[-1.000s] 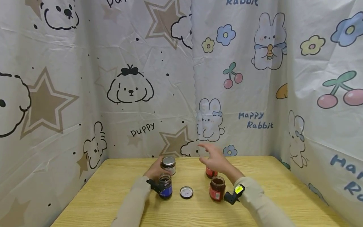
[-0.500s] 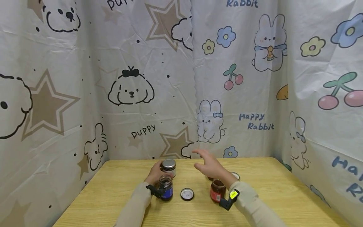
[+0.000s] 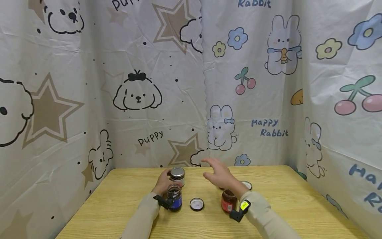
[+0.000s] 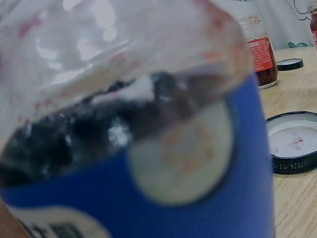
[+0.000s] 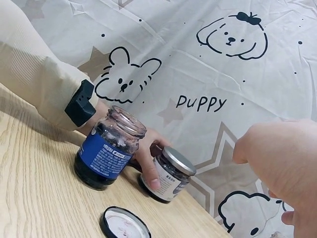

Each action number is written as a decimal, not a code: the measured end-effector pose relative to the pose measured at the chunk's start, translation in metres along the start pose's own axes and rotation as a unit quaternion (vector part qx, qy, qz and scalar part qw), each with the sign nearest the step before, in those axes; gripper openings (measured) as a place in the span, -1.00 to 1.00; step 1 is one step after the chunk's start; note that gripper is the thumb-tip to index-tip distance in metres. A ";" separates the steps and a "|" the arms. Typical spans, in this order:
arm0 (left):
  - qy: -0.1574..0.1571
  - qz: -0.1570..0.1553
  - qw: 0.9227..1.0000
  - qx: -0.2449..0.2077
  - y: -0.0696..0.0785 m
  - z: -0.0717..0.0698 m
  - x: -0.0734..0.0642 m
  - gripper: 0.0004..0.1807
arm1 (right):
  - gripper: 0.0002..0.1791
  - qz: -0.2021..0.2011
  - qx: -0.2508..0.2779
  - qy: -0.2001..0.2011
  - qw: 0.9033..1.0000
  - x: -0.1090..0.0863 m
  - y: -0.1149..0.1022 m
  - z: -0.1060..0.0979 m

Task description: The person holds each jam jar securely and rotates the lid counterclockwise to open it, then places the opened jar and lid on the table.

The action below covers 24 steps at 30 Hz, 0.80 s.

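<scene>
My left hand (image 3: 162,183) grips a small jar with a silver lid (image 3: 177,176) that stands at the back left, upright on the table. In the right wrist view the thumb (image 5: 151,174) lies across the jar's pale label. An uncapped, blue-labelled jar (image 3: 174,199) with dark contents stands in front of that wrist; close up in the left wrist view, it hides the left hand. My right hand (image 3: 220,175) is held in the air to the right of the silver-lidded jar, thumb and fingers apart, holding nothing.
An upturned lid (image 3: 197,204) lies between the blue-labelled jar and an open red-labelled jar (image 3: 228,201). Behind the right forearm another lid (image 3: 246,185) shows, and a further red jar (image 4: 314,22) appears at the left wrist view's edge. A patterned curtain (image 3: 185,99) surrounds the table.
My right hand has moved left and a little lower, from over the rear red jar, uncovering a lid behind its forearm. The left hand keeps its grip on the silver-lidded jar.
</scene>
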<state>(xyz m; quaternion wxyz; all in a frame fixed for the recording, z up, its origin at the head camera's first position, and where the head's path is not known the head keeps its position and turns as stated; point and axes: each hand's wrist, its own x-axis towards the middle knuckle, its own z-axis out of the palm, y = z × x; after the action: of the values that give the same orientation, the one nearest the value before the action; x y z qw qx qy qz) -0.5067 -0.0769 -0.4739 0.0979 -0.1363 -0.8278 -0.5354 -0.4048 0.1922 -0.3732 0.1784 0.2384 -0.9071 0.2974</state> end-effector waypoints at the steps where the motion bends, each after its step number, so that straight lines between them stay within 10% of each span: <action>1: 0.002 -0.001 1.000 -0.004 0.000 0.000 0.000 -0.22 | -0.41 -0.001 -0.004 -0.002 1.000 0.000 0.000 0.001; 15: 0.009 -0.030 0.996 -0.078 0.006 -0.006 0.003 -0.15 | -0.39 -0.010 -0.001 -0.031 0.999 0.004 -0.006 0.010; 24: 0.013 0.008 0.997 -0.070 0.018 -0.017 0.007 -0.24 | -0.38 0.006 0.023 -0.015 1.000 0.002 -0.004 0.008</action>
<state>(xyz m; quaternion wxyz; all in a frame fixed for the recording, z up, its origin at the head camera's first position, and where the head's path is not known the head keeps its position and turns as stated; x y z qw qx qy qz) -0.5070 -0.0849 -0.4494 0.1037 -0.1426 -0.7860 -0.5926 -0.4058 0.1841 -0.3762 0.1573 0.2417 -0.9040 0.3155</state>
